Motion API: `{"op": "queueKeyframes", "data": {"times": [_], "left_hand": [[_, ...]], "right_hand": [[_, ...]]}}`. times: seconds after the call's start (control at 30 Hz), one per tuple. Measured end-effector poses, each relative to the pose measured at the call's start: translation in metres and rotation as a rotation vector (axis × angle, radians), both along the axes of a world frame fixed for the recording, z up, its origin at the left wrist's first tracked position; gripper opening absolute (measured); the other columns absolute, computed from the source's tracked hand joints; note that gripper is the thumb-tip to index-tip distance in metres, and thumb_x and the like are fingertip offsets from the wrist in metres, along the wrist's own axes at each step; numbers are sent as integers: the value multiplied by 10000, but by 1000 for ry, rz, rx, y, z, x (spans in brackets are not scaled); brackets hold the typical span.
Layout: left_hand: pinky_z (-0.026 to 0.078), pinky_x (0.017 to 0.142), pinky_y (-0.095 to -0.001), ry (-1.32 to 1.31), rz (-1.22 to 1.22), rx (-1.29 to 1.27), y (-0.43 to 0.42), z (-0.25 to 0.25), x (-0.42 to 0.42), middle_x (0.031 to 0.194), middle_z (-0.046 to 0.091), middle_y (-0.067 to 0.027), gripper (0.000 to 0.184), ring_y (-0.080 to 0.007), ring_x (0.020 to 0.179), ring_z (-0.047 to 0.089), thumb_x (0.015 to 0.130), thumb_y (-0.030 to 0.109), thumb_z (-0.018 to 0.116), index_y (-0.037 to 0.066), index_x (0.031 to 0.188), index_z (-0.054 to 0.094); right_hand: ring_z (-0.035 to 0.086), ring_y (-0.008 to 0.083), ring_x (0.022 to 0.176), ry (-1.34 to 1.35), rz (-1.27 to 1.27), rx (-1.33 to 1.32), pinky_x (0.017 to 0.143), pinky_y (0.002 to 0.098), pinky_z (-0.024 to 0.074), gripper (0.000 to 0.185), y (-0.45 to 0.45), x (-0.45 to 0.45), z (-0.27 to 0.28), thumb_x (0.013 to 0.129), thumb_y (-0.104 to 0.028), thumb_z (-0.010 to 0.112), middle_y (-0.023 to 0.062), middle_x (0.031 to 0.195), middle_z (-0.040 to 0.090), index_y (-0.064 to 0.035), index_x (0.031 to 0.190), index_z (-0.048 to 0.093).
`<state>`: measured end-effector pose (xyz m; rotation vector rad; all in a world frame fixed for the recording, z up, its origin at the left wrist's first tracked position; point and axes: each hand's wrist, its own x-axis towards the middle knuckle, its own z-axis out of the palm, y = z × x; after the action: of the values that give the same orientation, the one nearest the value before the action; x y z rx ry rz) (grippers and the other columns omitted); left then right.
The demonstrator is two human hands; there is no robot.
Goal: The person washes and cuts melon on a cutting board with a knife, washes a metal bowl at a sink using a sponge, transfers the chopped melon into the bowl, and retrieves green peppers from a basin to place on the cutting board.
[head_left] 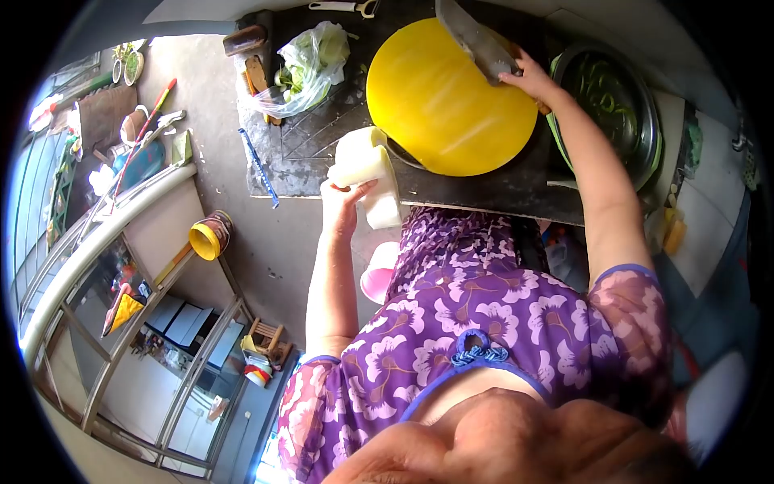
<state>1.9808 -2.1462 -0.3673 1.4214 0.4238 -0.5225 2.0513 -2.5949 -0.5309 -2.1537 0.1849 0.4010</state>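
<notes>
My left hand (343,203) is closed around a pale, whitish roll (360,156) that looks like paper towel. A loose strip of it hangs down over the counter's front edge. My right hand (530,79) grips a wide-bladed cleaver (477,44), its blade lying across the far right part of a round yellow cutting board (447,105). The handle is mostly hidden by my fingers. Faint wet streaks show on the board's surface.
A dark basin (610,105) with green strips stands on the right. A plastic bag of green vegetables (310,68) lies at the counter's back left, near a peeler (345,6). A blue patterned strip (258,168) crosses the left edge. A pink container (380,273) is below.
</notes>
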Motion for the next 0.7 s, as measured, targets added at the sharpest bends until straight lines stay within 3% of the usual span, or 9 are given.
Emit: {"op": "queueKeyframes", "data": {"times": [0.07, 0.17, 0.23, 0.3, 0.33, 0.4, 0.5, 0.6, 0.7], "left_hand": [[489, 803, -284, 7, 1, 32, -1, 5, -2, 954, 691, -62, 345, -134, 838, 640, 695, 13, 797, -22, 1011, 664], [492, 809, -286, -35, -33, 130, 9, 12, -4, 944, 691, -61, 371, -136, 840, 641, 677, 41, 812, -19, 1005, 649], [493, 817, -289, -60, 17, 112, 14, 17, -4, 946, 689, -63, 364, -138, 849, 641, 679, 35, 806, -17, 1001, 643], [495, 828, -292, -94, 67, 77, 13, 21, 1, 960, 683, -65, 347, -141, 873, 640, 690, 24, 798, -11, 996, 639], [495, 825, -290, -94, 65, 69, 13, 20, 3, 965, 682, -65, 340, -139, 878, 638, 694, 21, 796, -10, 995, 639], [495, 818, -287, -95, 70, 55, 15, 15, 9, 974, 679, -64, 327, -135, 888, 634, 704, 16, 791, -6, 993, 640], [488, 811, -274, -80, 42, 57, 10, 15, 15, 955, 685, -53, 345, -117, 860, 629, 702, 30, 806, -11, 1004, 645], [483, 809, -268, -62, 29, 53, 7, 13, 12, 946, 689, -49, 347, -114, 844, 629, 698, 35, 811, -14, 1002, 651], [480, 808, -265, -62, 2, 59, 3, 16, 17, 951, 691, -51, 341, -114, 845, 629, 702, 31, 808, -15, 1003, 655]], "right_hand": [[353, 339, 1349, -13, 27, -93, 1092, 381, 316, 448, 13, -13, -2, 782, -339, 727, 166, 1512, 285, -75, 1139, 662], [449, 374, 1253, -119, 52, -465, 1047, 416, 375, 342, 76, -29, 52, 810, -340, 684, 211, 1412, 409, -57, 1002, 695], [578, 352, 1032, -37, 16, -306, 842, 447, 476, 294, 131, -39, 63, 868, -295, 635, 253, 1179, 554, -1, 852, 631], [635, 367, 776, 293, 2, 117, 688, 463, 491, 283, 183, -49, 75, 888, -301, 609, 219, 850, 641, -19, 912, 613], [646, 361, 782, 238, 74, 126, 699, 453, 502, 270, 203, -52, 85, 893, -287, 597, 207, 858, 656, -21, 929, 622], [658, 353, 775, -194, 204, -173, 697, 443, 513, 261, 220, -62, 65, 897, -278, 588, 193, 832, 668, -24, 939, 628], [662, 356, 799, 166, -185, 29, 691, 436, 516, 311, 123, -33, 42, 881, -328, 598, 190, 873, 677, -31, 964, 637], [649, 387, 849, 40, -280, -554, 699, 494, 509, 323, 32, -41, 41, 903, -348, 562, 195, 908, 671, -33, 960, 605], [640, 408, 826, 187, -340, -463, 687, 507, 504, 315, 77, -52, 81, 918, -337, 539, 225, 874, 655, -37, 1005, 581]]}}
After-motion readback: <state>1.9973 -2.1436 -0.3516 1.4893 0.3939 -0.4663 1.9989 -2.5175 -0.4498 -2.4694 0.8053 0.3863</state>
